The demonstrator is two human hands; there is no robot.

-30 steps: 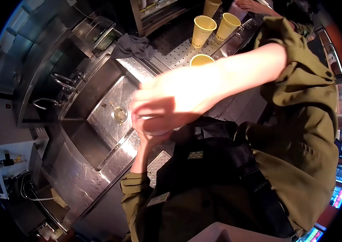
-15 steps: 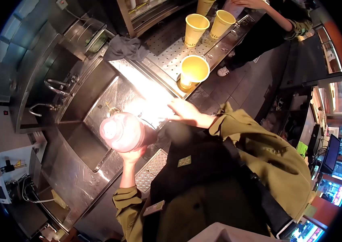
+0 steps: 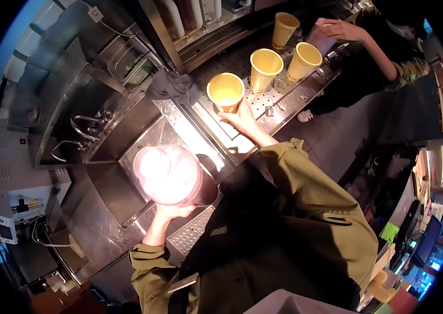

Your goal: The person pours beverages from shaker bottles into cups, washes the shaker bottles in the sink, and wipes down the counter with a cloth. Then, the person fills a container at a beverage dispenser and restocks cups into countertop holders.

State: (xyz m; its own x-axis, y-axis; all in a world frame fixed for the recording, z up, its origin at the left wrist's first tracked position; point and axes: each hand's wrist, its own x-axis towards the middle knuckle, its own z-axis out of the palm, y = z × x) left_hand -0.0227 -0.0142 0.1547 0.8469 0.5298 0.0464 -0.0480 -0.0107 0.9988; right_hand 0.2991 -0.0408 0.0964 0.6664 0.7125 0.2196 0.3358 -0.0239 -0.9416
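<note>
My left hand grips the lower side of a large rounded pinkish container above the sink's edge. Glare washes out its upper part, so its lid and contents cannot be made out. At the counter, my right hand is closed around the lower part of a yellow cup with an open top. Beside it on the perforated counter stand a second yellow cup, a third yellow cup and, farther back, another yellow cup.
A steel sink with taps lies to the left. A dark grey cloth hangs at the counter's corner. At the far right of the counter, a co-worker's hand touches a translucent container.
My right hand has moved up to the counter and closed on the nearest yellow cup, which now sits farther left, nearer the cloth. The pinkish container stays in my left hand.
</note>
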